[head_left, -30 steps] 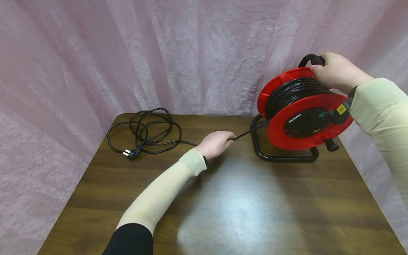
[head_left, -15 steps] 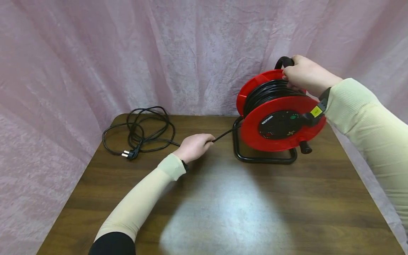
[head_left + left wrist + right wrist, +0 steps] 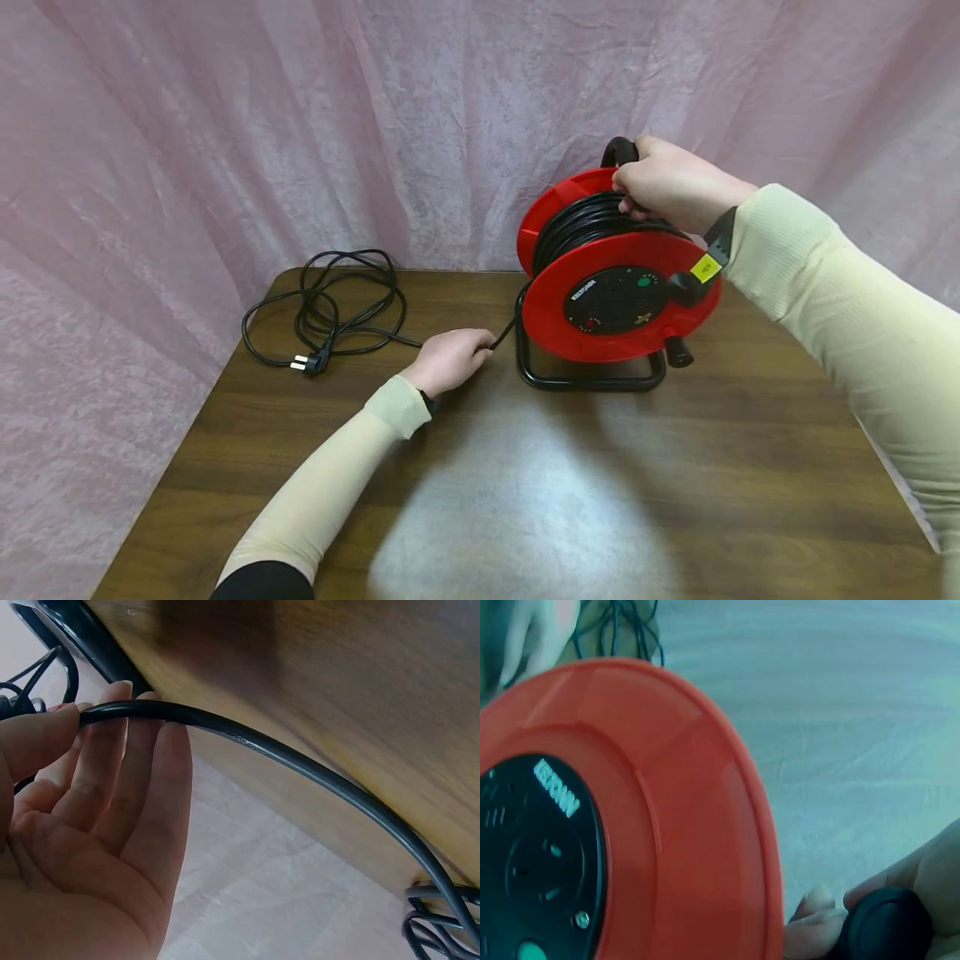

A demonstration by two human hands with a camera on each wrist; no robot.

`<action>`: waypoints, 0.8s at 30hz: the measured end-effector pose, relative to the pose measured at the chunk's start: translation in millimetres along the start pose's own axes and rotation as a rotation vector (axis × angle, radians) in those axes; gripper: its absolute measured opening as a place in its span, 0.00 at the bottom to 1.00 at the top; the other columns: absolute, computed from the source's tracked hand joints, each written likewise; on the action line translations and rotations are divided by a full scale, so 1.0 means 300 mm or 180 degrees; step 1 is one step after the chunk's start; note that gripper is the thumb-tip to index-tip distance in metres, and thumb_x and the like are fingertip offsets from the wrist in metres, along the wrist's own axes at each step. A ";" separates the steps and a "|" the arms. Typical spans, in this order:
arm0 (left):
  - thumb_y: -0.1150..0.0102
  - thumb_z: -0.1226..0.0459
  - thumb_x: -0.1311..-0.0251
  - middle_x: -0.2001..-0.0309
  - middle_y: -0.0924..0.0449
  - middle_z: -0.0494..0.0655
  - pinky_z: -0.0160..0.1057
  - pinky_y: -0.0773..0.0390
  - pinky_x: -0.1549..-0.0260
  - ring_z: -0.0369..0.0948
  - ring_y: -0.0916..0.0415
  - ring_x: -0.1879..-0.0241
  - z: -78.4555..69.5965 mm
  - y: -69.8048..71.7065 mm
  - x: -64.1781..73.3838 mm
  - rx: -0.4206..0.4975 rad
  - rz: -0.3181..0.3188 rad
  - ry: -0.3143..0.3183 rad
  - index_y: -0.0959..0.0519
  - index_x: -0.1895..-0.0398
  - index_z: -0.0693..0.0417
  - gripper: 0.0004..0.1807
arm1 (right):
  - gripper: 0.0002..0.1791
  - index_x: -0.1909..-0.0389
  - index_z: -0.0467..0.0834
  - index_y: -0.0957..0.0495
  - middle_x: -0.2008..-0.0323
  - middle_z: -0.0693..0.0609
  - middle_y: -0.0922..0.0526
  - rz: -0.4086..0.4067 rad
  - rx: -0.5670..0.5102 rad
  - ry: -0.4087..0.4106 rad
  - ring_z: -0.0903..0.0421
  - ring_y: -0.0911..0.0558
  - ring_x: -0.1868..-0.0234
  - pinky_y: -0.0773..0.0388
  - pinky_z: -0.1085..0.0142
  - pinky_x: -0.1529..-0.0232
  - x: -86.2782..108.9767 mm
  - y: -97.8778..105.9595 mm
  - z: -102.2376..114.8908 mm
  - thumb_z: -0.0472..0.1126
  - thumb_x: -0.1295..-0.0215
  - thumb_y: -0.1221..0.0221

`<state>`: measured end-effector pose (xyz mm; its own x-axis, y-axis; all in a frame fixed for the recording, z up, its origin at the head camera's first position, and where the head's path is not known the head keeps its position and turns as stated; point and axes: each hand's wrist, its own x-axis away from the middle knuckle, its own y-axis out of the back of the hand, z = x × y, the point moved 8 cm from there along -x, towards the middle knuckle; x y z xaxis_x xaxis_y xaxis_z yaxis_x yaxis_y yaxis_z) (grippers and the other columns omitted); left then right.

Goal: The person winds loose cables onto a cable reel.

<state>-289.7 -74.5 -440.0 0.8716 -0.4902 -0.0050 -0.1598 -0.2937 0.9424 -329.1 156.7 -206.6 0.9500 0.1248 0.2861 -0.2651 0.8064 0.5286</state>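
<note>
A red cable reel (image 3: 551, 312) with black cable wound on it stands on a black tube frame (image 3: 592, 384) right of the table's middle. My right hand (image 3: 678, 183) grips its black top handle (image 3: 619, 151); the right wrist view shows the fingers curled around the handle's end (image 3: 889, 926). To the left of the reel, my left hand (image 3: 448, 358) pinches the black cable (image 3: 300, 761) between thumb and fingers. From there the cable runs up to the reel on one side and into loose loops (image 3: 360, 325) on the other. A plug (image 3: 311, 362) lies beside those loops.
The wooden table (image 3: 247, 475) reaches back to a pink curtain (image 3: 450, 125) hanging behind it. A small black crank knob (image 3: 678, 352) sticks out from the reel's lower front.
The reel has come left across the table with my right hand on its handle. My left hand has shifted left and slightly down with the cable, and the stretch to the reel is shorter.
</note>
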 end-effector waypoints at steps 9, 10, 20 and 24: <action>0.40 0.61 0.28 0.57 0.15 0.37 0.45 0.19 0.59 0.36 0.19 0.60 0.009 0.004 0.032 0.0008 -0.0013 0.0031 0.14 0.52 0.45 0.08 | 0.11 0.44 0.45 0.42 0.64 0.48 0.32 -0.0044 -0.0152 0.0033 0.57 0.27 0.66 0.25 0.69 0.65 0.038 -0.036 0.000 0.43 0.19 0.55; 0.40 0.61 0.28 0.56 0.15 0.37 0.45 0.19 0.59 0.36 0.19 0.59 0.010 0.006 0.033 0.0011 -0.0025 0.0037 0.14 0.51 0.45 0.08 | 0.10 0.45 0.46 0.41 0.63 0.48 0.32 -0.0053 -0.0112 0.0052 0.56 0.27 0.65 0.25 0.69 0.64 0.041 -0.036 0.001 0.45 0.19 0.55; 0.42 0.56 0.26 0.57 0.15 0.37 0.42 0.20 0.60 0.36 0.21 0.61 -0.006 -0.011 0.046 0.0195 -0.0105 0.0056 0.13 0.49 0.45 0.11 | 0.36 0.24 0.41 0.37 0.33 0.38 0.34 -0.1143 0.1059 0.1065 0.43 0.37 0.32 0.41 0.45 0.33 0.228 0.113 -0.057 0.61 0.21 0.63; 0.41 0.56 0.26 0.56 0.15 0.38 0.43 0.20 0.58 0.37 0.20 0.60 -0.009 0.001 0.053 0.0327 -0.0126 0.0023 0.13 0.49 0.46 0.11 | 0.27 0.45 0.42 0.19 0.48 0.43 0.20 -0.1740 0.1118 0.1068 0.46 0.27 0.47 0.35 0.52 0.48 0.350 0.133 -0.256 0.56 0.20 0.60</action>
<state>-274.5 -80.1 -438.9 0.8814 -0.4708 -0.0389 -0.1715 -0.3956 0.9023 -227.2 246.3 -216.7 0.9462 -0.0267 -0.3225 0.2777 0.5782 0.7671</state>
